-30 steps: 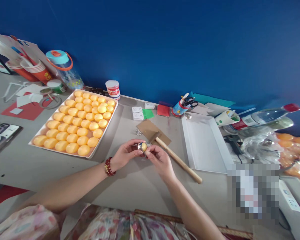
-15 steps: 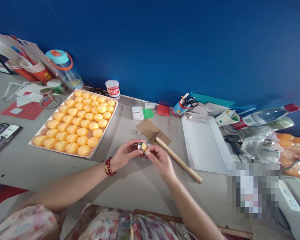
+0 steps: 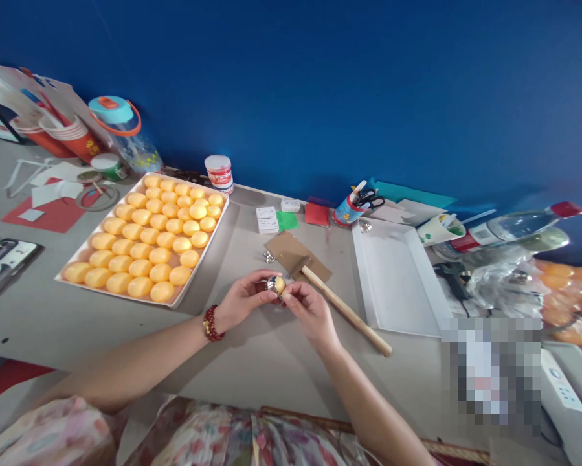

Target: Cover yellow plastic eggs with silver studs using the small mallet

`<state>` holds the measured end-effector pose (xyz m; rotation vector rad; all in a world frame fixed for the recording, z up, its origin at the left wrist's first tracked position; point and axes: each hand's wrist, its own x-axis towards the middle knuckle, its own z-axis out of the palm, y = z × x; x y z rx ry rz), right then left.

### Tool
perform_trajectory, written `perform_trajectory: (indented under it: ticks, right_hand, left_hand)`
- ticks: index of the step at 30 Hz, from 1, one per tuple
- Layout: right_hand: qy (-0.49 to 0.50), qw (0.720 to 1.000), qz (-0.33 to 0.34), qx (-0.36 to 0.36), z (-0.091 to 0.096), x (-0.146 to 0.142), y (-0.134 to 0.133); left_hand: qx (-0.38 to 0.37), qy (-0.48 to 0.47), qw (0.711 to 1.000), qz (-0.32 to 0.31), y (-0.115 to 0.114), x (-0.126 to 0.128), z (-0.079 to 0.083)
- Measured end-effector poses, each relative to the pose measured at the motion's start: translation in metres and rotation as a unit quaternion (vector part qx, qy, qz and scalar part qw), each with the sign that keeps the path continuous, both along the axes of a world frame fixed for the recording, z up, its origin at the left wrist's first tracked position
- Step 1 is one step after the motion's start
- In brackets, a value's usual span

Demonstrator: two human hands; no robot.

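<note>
Thumb and fingers of my left hand [image 3: 245, 299] close round a small round thing [image 3: 276, 285], shiny silver on one side and pale gold on the other. My right hand [image 3: 311, 309] pinches at the right edge of it; whatever lies between those fingertips is too small to make out. Just beyond the hands lies a hammer [image 3: 351, 314] with a wooden handle, its head on a brown cardboard piece [image 3: 291, 249]. A little pile of shiny silver bits [image 3: 268, 257] sits beside the cardboard.
On the left is a tray [image 3: 178, 299] of orange balls [image 3: 140, 268]. A shallow white tray [image 3: 397, 278] stands to the right, near a glue gun [image 3: 453, 278] and a plastic bottle [image 3: 509, 230]. Small white boxes [image 3: 267, 221] and a scissors cup [image 3: 347, 211] line the back.
</note>
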<state>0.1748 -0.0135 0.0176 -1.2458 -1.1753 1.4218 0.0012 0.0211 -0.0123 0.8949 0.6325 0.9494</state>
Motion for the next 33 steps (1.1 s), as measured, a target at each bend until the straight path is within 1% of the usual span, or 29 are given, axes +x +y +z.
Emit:
perform_trajectory:
  ticks: [6, 16, 24, 28, 33]
  right_hand:
    - [-0.007, 1.0, -0.004, 0.002, -0.0008, -0.0009, 0.0]
    - [-0.008, 1.0, -0.002, 0.004, -0.0029, -0.0005, -0.0006]
    - [-0.022, 1.0, -0.004, 0.001, 0.0003, -0.0008, -0.0005]
    - [-0.034, 0.999, -0.002, -0.001, 0.0025, -0.0004, -0.0014]
    - [-0.092, 0.995, -0.005, 0.041, 0.0041, -0.001, -0.0035]
  left_hand:
    - [-0.004, -0.001, 1.0, 0.004, 0.0002, -0.0001, 0.0021]
    - [0.009, 0.017, 1.0, 0.014, -0.0003, 0.0001, 0.0018]
    - [0.005, 0.025, 0.999, 0.019, -0.0002, 0.0001, 0.0005]
    - [0.012, 0.022, 1.0, 0.011, -0.0001, -0.0004, -0.0011]
    - [0.014, 0.023, 1.0, 0.009, 0.0, -0.0007, -0.0016]
